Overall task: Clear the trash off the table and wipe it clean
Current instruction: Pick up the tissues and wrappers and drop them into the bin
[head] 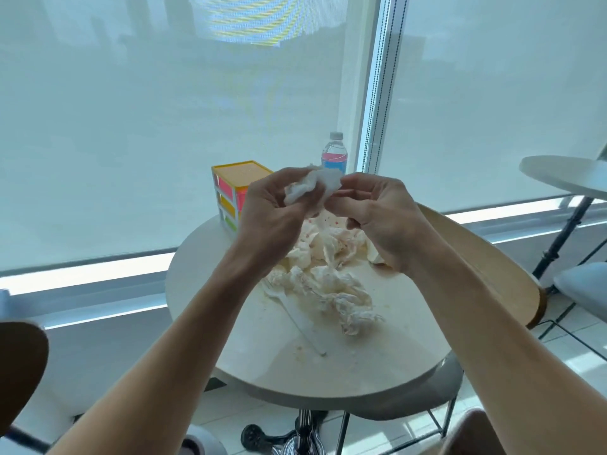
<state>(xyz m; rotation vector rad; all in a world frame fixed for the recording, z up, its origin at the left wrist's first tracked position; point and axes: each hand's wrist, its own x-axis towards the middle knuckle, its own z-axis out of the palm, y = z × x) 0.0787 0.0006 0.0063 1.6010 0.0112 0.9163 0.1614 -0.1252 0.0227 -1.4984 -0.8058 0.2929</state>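
Both my hands share one grip on a white tissue [312, 185]: the left hand [272, 218] pinches its lower-left part, the right hand [377, 221] pinches the right edge, and it hangs in the air above the table [203, 290]. The trash, a heap of crumpled napkins [328, 277] with a plastic fork [295, 313] beside it, lies straight below, towards me. The heap runs from far-left to near-right, so I judge neither hand clearly nearer.

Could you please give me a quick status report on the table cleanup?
Left hand and right hand both gripping a white tissue above the table. Crumpled napkins and plastic fork uncleared. Nothing blocking.
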